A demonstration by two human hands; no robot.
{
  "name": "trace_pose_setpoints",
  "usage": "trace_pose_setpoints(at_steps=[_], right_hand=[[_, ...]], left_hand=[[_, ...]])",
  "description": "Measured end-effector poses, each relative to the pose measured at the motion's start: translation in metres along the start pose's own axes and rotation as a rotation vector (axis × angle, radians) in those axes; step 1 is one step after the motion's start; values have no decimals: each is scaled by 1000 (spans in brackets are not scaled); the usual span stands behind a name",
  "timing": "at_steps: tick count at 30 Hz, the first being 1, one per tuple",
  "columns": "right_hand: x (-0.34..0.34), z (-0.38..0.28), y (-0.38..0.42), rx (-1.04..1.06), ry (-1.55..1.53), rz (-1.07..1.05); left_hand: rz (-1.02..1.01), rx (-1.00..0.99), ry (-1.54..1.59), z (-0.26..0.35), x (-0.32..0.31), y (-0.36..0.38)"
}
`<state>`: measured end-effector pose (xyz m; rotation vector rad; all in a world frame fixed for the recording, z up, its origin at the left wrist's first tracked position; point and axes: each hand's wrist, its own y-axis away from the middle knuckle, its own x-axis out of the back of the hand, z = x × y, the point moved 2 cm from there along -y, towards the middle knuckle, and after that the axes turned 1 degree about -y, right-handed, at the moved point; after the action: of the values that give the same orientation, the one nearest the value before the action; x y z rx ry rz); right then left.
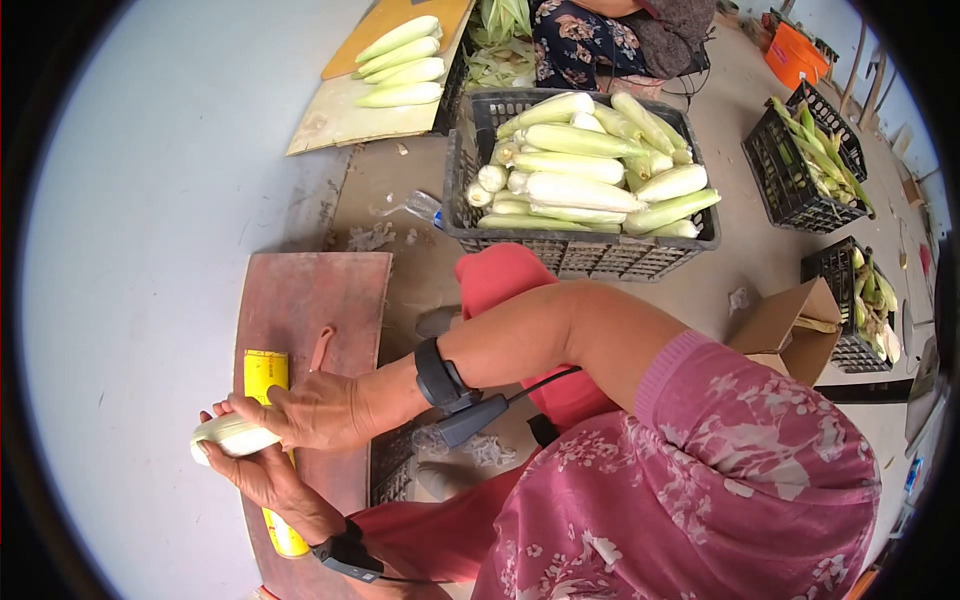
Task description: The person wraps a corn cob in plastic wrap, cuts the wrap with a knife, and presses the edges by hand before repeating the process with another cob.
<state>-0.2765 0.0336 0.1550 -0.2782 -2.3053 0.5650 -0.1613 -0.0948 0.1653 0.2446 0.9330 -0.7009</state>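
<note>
A pale ear of corn (pixel 238 438) lies across my left hand (pixel 278 488), whose fingers wrap it from below. Closed over its near end is my right hand (pixel 322 410), thumb and fingers against the corn. Beneath both hands is a dark red board (pixel 330 285). On it rests a yellow cylinder with printed marks (pixel 266 372), partly hidden by my hands. Just beyond my right hand lies a small tool with an orange-red handle (pixel 321 347); its other end cannot be made out.
A black crate (pixel 600 262) heaped with husked-down corn stands beyond my knee. Several ears (pixel 400 70) lie on a wooden board (pixel 340 125). Farther right are two crates (pixel 800 200) of corn and husks, a cardboard box (pixel 790 325) and an orange bucket (pixel 795 58). Another person's patterned clothing (pixel 580 45) shows behind.
</note>
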Motion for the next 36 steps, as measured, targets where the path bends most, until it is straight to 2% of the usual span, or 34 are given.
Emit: trace_pose_setpoints(at_steps=[3,9,12,15,18,21,24,27,30,31,34,36], right_hand=[[-16,6,0,10,119,240],[-25,16,-4,-32,-19,151],[-12,8,2,-272,-183,23],[-13,23,4,-268,-206,-51],[-8,30,7,-281,-102,9],[5,40,1,-436,-75,13],[10,44,-15,-316,-218,147],[-2,32,-17,-264,-507,138],[-9,10,-10,-188,-534,35],[-16,9,-8,-14,-490,222],[-7,14,-3,-227,-493,13],[-5,16,-2,-241,-475,-11]], left_hand=[[126,-43,-54,0,4,0],[217,-49,-76,1,6,0],[190,-62,-65,8,7,-1],[137,-58,-7,21,6,-1],[167,-86,27,30,6,0],[204,-113,-3,35,10,0],[190,-115,-81,27,8,3],[169,-120,-210,7,6,6],[222,-83,-300,-14,-12,14],[266,-97,-368,-19,-16,15],[221,-76,-354,-26,-23,17],[210,-57,-358,-30,-23,16]])
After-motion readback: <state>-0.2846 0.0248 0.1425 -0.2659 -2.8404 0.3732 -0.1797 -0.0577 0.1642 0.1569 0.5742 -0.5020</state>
